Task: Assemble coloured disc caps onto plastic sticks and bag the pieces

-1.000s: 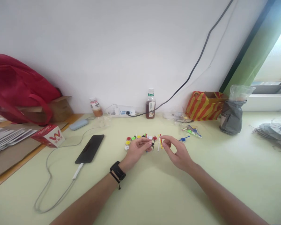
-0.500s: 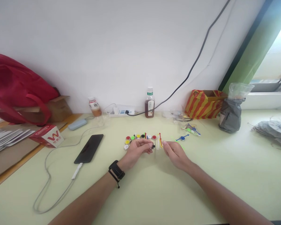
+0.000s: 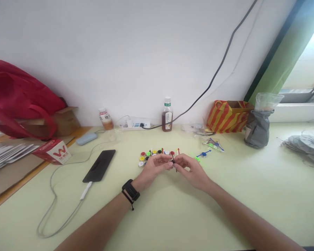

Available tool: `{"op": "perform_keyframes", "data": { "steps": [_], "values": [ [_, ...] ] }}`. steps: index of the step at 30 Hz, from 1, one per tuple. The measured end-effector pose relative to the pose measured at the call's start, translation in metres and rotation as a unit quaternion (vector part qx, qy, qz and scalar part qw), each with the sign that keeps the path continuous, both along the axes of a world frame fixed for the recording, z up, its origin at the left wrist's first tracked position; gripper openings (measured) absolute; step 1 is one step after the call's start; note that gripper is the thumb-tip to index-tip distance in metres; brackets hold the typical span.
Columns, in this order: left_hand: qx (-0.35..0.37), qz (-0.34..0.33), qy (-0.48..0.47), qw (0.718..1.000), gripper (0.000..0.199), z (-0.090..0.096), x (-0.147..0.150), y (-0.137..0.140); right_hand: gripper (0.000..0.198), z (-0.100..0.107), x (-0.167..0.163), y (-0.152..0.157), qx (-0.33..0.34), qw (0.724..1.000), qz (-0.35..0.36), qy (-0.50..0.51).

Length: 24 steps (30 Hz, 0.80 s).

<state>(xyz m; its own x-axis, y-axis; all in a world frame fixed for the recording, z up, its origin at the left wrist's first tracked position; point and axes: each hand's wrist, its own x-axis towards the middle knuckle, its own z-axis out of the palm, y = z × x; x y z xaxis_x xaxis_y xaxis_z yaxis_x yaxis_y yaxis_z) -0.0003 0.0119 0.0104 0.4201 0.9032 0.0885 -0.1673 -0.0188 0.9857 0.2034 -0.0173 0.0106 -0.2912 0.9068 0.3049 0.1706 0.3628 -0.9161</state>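
In the head view, the right hand point(image 3: 193, 170) has come in to meet the left hand point(image 3: 155, 168); both now pinch a small black stick point(image 3: 173, 160) above the surface point(image 3: 159, 216), so they share one piece. A bottle point(image 3: 167, 120) holds dark drink, a clear packet point(image 3: 213, 144) colourful bits; the striped bag's point(image 3: 225, 118) contents are hidden.

phone point(image 3: 99, 166): left of left hand point(image 3: 155, 167) | discs point(image 3: 148, 154): on table point(image 3: 157, 216), behind left hand | power strip point(image 3: 137, 124): behind discs
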Motion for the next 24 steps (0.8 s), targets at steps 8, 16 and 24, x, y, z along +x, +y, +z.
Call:
{"op": "perform_keyframes", "data": {
  "steps": [8,16,24],
  "values": [
    [0.029,0.027,0.019,0.999,0.033,-0.004,0.000,0.001,0.037,0.002,-0.003,-0.003,-0.101,0.990,0.018,0.093],
    [0.016,0.019,0.003,1.000,0.035,-0.003,0.001,0.002,0.059,0.005,0.009,-0.001,0.083,0.994,-0.069,-0.014],
    [0.012,0.010,0.002,1.000,0.033,-0.004,-0.001,0.002,0.030,-0.002,0.009,-0.002,0.083,0.993,-0.066,-0.059]
  ]
}}
